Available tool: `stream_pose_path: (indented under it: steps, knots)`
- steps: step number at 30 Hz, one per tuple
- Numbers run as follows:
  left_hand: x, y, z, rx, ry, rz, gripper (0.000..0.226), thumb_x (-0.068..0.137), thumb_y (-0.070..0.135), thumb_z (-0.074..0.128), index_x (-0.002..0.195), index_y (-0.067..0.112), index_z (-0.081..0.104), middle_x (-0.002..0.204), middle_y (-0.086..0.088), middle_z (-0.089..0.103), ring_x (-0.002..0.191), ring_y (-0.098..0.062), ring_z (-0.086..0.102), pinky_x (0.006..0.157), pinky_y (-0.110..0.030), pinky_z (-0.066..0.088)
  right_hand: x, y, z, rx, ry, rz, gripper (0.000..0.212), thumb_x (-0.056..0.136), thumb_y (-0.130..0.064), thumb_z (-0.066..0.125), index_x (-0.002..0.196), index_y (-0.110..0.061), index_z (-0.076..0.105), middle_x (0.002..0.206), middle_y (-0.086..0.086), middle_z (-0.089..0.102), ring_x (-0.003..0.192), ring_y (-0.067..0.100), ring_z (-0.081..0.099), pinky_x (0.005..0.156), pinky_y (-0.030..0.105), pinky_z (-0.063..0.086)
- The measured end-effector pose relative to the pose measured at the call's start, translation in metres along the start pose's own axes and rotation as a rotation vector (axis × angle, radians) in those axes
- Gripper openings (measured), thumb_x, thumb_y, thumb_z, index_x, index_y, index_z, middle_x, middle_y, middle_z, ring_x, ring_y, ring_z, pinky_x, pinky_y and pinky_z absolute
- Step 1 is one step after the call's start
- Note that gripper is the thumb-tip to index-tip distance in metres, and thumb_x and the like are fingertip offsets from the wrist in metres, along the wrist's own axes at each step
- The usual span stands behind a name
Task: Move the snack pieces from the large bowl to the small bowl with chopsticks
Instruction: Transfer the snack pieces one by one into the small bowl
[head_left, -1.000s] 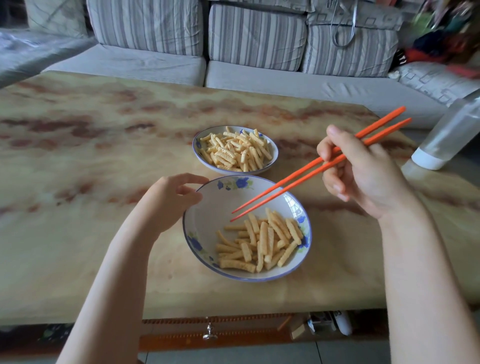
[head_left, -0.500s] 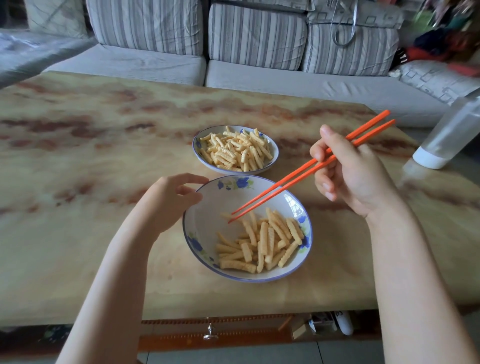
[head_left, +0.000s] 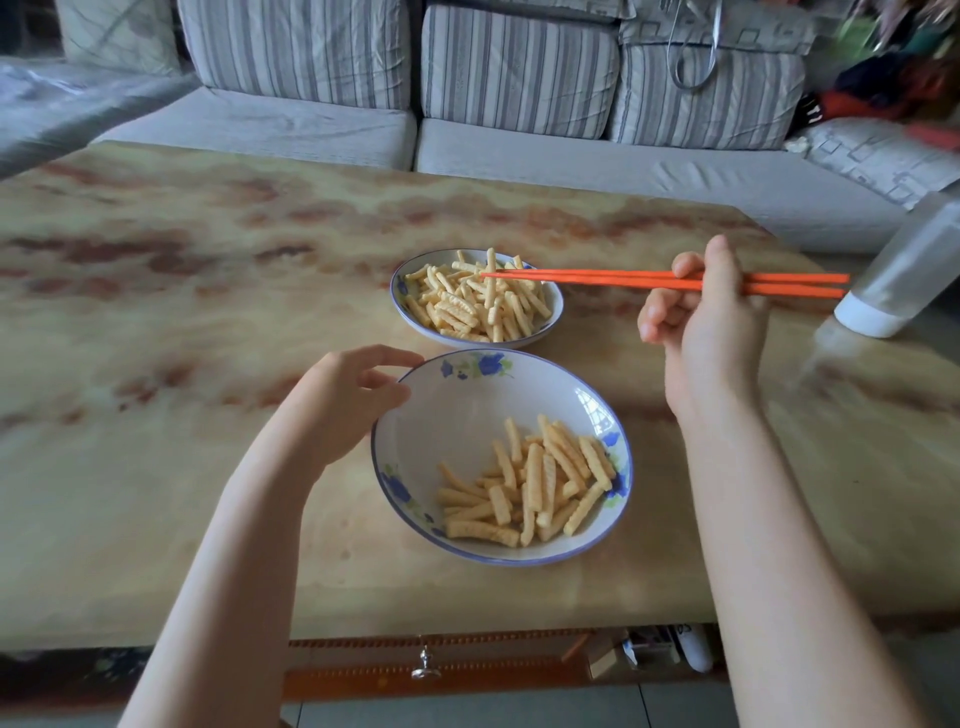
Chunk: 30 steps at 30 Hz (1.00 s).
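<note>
We brace big bowl (head_left: 457, 415), left hand (head_left: 348, 400) curled on rim; right hand (head_left: 711, 332) fingers clamp chopsticks (head_left: 597, 278) over small bowl (head_left: 555, 317)

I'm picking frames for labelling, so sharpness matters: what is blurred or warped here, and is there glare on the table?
Head view: large bowl, small bowl and chopsticks fairly sharp; bottle and coloured heap at the right edge smeared; edges of the table bow from the wide lens; soft light, a faint bottle reflection on the glossy top, no harsh glare.
</note>
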<state>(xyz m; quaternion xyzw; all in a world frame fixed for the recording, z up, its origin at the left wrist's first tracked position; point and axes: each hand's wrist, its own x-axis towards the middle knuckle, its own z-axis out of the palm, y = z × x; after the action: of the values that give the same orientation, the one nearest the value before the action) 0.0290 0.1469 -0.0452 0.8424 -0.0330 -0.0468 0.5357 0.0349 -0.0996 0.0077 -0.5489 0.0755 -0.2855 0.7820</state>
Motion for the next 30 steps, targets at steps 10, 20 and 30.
stream_pose_path:
  steps: [10, 20, 30]
  knots:
    - [0.003, -0.002, 0.0, 0.026, 0.012, 0.001, 0.039, 0.086, 0.007, 0.061, 0.086, 0.046, 0.065, 0.089, -0.006, 0.073, 0.086, -0.032, 0.069, 0.086, -0.051, 0.053, 0.005, 0.038, 0.018, -0.161, -0.061, -0.053, 0.041, 0.105, -0.03, 0.035, 0.07, -0.012, 0.048, 0.04, 0.001, 0.053, 0.033, 0.018, 0.047, 0.038, 0.021, 0.036]
    - [0.004, -0.004, 0.0, 0.033, 0.016, 0.0, 0.041, 0.086, 0.009, 0.062, 0.084, 0.049, 0.065, 0.09, -0.005, 0.073, 0.087, -0.033, 0.068, 0.086, -0.052, 0.053, 0.007, 0.027, 0.013, -0.161, -0.13, -0.088, 0.039, 0.104, -0.03, 0.037, 0.071, -0.012, 0.049, 0.041, 0.001, 0.054, 0.034, 0.019, 0.047, 0.042, 0.027, 0.033]
    - [0.002, -0.002, 0.0, 0.009, 0.012, 0.001, 0.041, 0.086, 0.007, 0.062, 0.082, 0.048, 0.067, 0.089, -0.007, 0.073, 0.087, -0.036, 0.068, 0.085, -0.054, 0.053, 0.006, -0.016, -0.025, -0.24, -0.352, -0.012, 0.051, 0.102, -0.027, 0.039, 0.055, -0.021, 0.056, 0.056, 0.01, 0.044, 0.03, 0.015, 0.034, 0.037, 0.022, 0.019]
